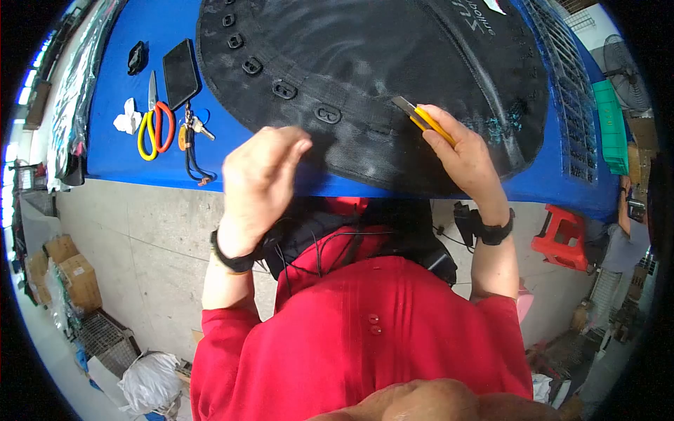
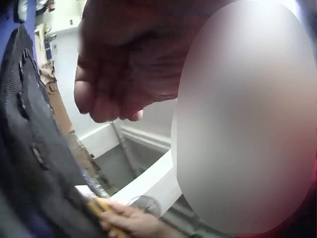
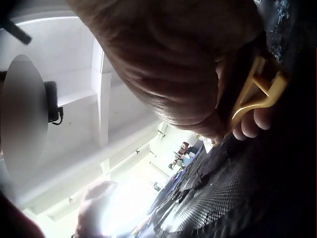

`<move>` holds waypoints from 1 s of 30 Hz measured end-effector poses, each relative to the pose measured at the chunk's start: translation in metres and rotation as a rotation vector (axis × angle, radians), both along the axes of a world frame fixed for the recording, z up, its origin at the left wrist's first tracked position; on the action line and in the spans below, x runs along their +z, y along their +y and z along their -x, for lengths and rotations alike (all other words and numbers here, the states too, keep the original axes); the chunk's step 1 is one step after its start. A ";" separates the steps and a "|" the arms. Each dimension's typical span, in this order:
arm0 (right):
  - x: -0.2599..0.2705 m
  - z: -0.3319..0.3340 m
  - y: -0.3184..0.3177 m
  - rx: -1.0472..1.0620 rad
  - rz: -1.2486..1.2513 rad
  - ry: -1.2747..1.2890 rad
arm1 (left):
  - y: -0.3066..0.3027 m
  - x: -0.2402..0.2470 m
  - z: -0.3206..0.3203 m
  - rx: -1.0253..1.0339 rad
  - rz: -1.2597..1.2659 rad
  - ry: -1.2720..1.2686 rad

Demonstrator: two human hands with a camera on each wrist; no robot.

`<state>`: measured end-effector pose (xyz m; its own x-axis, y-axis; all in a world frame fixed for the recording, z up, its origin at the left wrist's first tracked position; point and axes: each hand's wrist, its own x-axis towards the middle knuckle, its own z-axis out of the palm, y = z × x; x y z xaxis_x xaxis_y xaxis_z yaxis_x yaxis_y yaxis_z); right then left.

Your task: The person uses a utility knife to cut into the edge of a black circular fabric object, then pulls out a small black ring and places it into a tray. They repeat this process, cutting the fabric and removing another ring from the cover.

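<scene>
Lying at ten o'clock from the left hand, a crumpled white tissue, yellow-and-red scissors and a bunch of keys sit side by side on the blue table. A dark phone lies just beyond them at twelve o'clock. The left hand hovers at the table's near edge with its fingers loosely curled and nothing in them. Whether it touches the cloth cannot be told. A large black mesh panel spreads over the table from the hand's twelve o'clock round to its three o'clock. A row of plastic loops runs along the panel's near left rim. The right hand grips a yellow utility knife, blade aimed at eleven o'clock and meeting the panel's surface. A red stool stands on the floor at the right hand's four o'clock.
</scene>
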<state>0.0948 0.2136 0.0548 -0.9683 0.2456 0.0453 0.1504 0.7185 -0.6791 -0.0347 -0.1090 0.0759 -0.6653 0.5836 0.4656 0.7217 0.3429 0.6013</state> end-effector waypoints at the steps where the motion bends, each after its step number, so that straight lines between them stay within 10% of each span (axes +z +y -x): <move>1: -0.002 0.000 0.000 0.008 -0.016 0.020 | 0.006 -0.019 0.005 0.005 0.043 0.108; 30: 0.008 0.067 -0.061 0.258 -0.313 0.214 | 0.047 -0.078 0.006 0.078 0.108 0.167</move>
<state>0.0277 0.1523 0.0631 -0.9568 -0.0601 0.2845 -0.1807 0.8894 -0.4198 -0.0407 -0.0623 -0.0017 -0.6293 0.5861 0.5104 0.7769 0.4575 0.4325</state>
